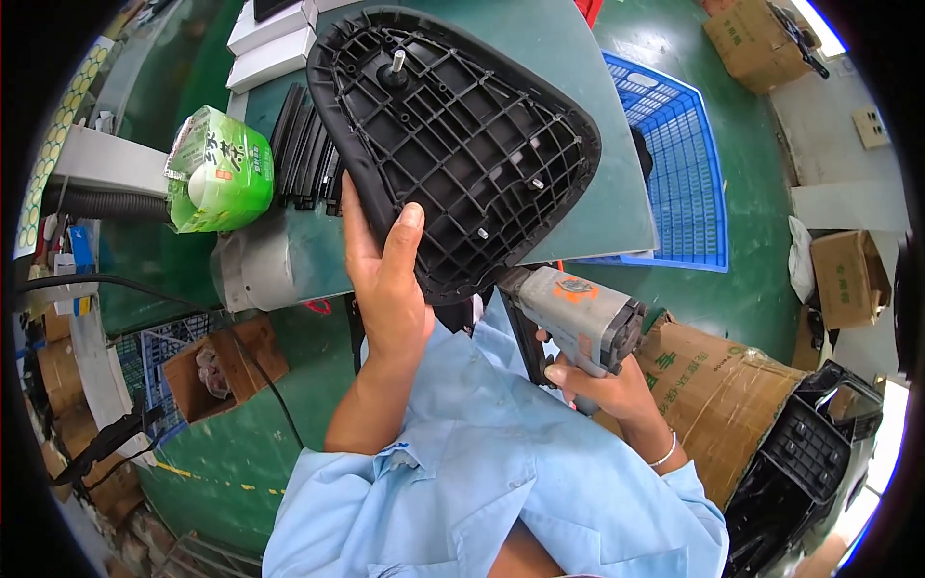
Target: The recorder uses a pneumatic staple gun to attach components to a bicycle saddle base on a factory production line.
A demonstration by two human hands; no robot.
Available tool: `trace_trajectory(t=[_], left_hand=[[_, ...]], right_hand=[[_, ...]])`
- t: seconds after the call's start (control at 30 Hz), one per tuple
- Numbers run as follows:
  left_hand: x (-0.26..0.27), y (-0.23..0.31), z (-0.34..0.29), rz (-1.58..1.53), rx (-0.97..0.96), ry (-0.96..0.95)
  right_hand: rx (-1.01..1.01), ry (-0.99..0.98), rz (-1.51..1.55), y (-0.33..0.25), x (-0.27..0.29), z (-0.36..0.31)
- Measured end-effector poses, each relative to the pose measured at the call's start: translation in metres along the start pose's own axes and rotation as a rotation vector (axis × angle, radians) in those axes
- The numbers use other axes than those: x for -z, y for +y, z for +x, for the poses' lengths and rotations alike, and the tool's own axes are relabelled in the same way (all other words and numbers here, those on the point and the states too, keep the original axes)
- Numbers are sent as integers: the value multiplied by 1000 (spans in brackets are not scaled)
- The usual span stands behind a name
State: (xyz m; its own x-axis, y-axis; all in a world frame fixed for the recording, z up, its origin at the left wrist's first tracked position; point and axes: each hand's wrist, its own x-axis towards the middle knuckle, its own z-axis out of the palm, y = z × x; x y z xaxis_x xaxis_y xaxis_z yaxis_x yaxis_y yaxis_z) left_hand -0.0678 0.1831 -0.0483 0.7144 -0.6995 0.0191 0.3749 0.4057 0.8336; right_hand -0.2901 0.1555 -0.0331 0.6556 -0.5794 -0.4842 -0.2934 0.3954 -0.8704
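Left hand (390, 299) clasps a black ribbed panel (451, 183) over the green table (621, 193), overhanging its near edge; right hand (615, 387) grasps a grey power tool (570, 306) just off that edge.

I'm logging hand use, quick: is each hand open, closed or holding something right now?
Left hand: closed on the edge of the black ribbed panel.
Right hand: closed, holding the grey gun-shaped tool.

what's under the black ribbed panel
The green tabletop shows past the right edge of the black ribbed panel, which the left hand grips; whatever lies directly beneath is covered.
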Motion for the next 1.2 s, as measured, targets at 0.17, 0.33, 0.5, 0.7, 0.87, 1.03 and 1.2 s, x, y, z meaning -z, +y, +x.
trace_trajectory(t=[0.17,0.33,0.5,0.7,0.87,1.03,1.2], left_hand=[[2,-4,-4,79,-38,30],[0,-3,-1,96,-95,9],[2,-1,-1,120,-73,-6],[3,-2,-4,139,-56,19],[6,-6,5,135,22,30],[8,-28,2,-28,-2,121],[0,-31,6,-22,-6,115]], right_hand=[[48,34,-67,3,1,1],[203,50,-238,4,7,-7],[60,67,-131,1,11,-7],[-3,61,-186,-6,7,0],[155,65,-193,2,10,0],[88,66,-30,4,9,-7],[87,42,84,0,6,-2]])
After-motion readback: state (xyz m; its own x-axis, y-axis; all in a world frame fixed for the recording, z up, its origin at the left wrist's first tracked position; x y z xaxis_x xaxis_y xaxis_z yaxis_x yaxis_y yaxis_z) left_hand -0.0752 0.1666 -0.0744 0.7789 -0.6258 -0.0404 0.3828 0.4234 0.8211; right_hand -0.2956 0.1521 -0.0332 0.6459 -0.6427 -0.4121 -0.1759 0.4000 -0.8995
